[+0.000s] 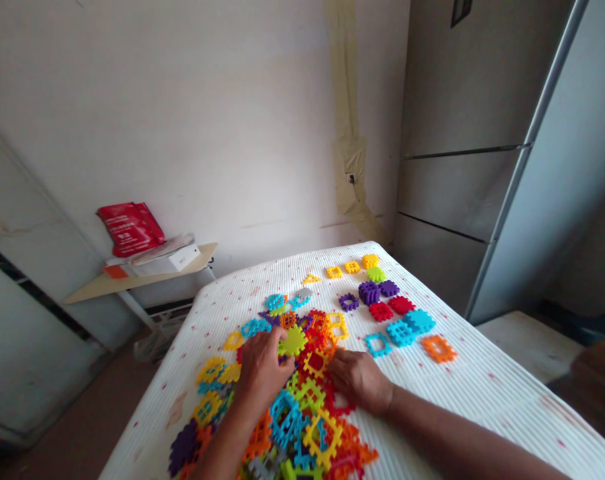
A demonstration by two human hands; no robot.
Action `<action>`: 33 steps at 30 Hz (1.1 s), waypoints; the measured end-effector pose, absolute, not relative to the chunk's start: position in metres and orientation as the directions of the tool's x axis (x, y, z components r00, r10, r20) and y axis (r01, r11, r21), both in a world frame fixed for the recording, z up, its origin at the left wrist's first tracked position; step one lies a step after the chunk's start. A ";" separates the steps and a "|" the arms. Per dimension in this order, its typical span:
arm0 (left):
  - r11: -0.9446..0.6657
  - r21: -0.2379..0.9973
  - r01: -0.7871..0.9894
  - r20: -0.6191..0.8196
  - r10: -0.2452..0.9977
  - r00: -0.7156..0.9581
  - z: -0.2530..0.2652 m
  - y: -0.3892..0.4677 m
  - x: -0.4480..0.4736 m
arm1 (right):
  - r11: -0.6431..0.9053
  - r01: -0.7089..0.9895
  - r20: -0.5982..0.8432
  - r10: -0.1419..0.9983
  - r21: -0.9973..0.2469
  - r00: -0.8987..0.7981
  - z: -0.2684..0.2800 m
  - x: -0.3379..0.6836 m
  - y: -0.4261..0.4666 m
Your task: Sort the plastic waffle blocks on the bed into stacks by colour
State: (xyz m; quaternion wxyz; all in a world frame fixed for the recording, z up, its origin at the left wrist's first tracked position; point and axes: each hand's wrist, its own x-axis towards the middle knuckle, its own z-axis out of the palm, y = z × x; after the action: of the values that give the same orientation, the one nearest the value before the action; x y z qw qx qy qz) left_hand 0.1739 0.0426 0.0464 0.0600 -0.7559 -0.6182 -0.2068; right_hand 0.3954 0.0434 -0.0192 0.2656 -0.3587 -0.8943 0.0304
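My left hand (262,363) is over the far part of a heap of plastic interlocking blocks. Its thumb and fingers close on the left edge of a lime green interlocking block (294,341), a solid square with toothed edges. My right hand (361,379) rests at the heap's right side with its fingers curled. Orange and red blocks lie by those fingertips, and whatever they grip is hidden. Between the hands lies a yellow frame block (315,364). Nearer to me are a blue frame block (285,415) and a larger yellow frame block (323,437).
Blocks stand grouped by colour on the table's right: yellow (370,261), purple (369,292), red (381,311), blue (401,333) and one orange frame (439,349). The white ribbed tablecloth (462,413) covers the table. A refrigerator (452,193) stands right; a small shelf (202,259) holds red packets.
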 end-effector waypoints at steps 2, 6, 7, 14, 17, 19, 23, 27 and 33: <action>-0.257 0.167 0.952 0.400 0.900 0.173 0.043 0.027 0.174 | 0.702 0.584 0.471 0.710 -0.408 -0.524 -0.010 0.397 0.044; -0.321 0.202 0.926 0.426 0.880 0.212 0.043 0.011 0.183 | 0.568 0.412 0.420 0.816 -0.713 -0.398 0.007 0.389 0.045; -0.335 0.218 0.917 0.433 0.875 0.216 0.043 0.010 0.186 | 0.528 0.351 0.394 0.834 -0.773 -0.387 0.010 0.384 0.045; -0.345 0.567 0.748 0.472 0.880 0.049 0.031 0.007 0.192 | 0.278 -0.041 0.277 0.912 -0.960 -0.301 0.012 0.356 0.050; -0.226 0.815 0.534 0.335 0.935 -0.116 0.029 0.003 0.187 | 0.178 -0.173 0.226 0.920 -0.969 -0.319 0.015 0.353 0.049; -0.140 0.922 0.362 0.211 0.964 -0.163 0.031 0.000 0.185 | 0.167 -0.221 0.236 0.910 -0.961 -0.341 0.017 0.351 0.046; -0.051 0.994 0.102 0.068 0.982 -0.178 0.035 -0.003 0.184 | 0.208 -0.205 0.274 0.881 -0.956 -0.386 0.017 0.347 0.039; 0.002 1.000 -0.009 -0.005 0.971 -0.239 0.033 -0.002 0.181 | 0.500 0.162 0.414 0.827 -0.850 -0.380 0.019 0.351 0.035; 0.016 1.000 -0.026 -0.022 0.966 -0.259 0.028 0.000 0.179 | 0.779 0.544 0.478 0.624 -0.312 -0.618 0.041 0.354 0.034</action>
State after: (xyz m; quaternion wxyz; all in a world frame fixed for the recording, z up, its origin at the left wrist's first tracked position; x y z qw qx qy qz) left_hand 0.1786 0.0005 0.0284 -0.4408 -0.4196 -0.5600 -0.5621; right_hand 0.3539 0.0341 0.0413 0.2914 -0.3256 -0.8969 0.0683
